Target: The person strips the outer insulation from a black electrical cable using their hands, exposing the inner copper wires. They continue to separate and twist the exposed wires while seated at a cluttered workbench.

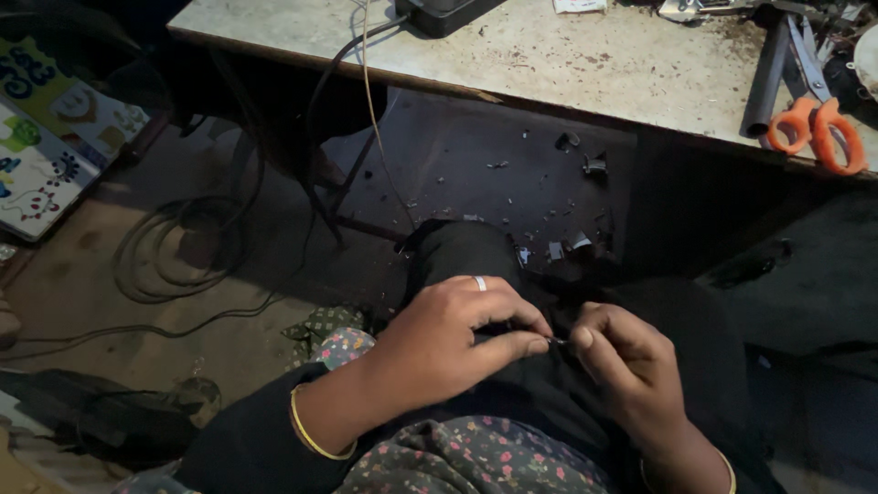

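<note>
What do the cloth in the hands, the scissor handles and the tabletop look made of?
Cloth: black woven fabric, matte, soft folds; pinched by the left hand and right hand.
Scissor handles: probably plastic, smooth bright orange loops.
Tabletop: pale hard sheet, perhaps laminate, scuffed and speckled, over a brown edge that looks like wood.

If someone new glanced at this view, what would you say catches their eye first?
Probably the two hands meeting low in the middle: the left hand, wearing a ring, and the right hand pinch a tiny metal piece over black fabric on the lap. Next, the orange-handled scissors glow at the worktable's right end. Dark cables coil on the floor at left.
</note>
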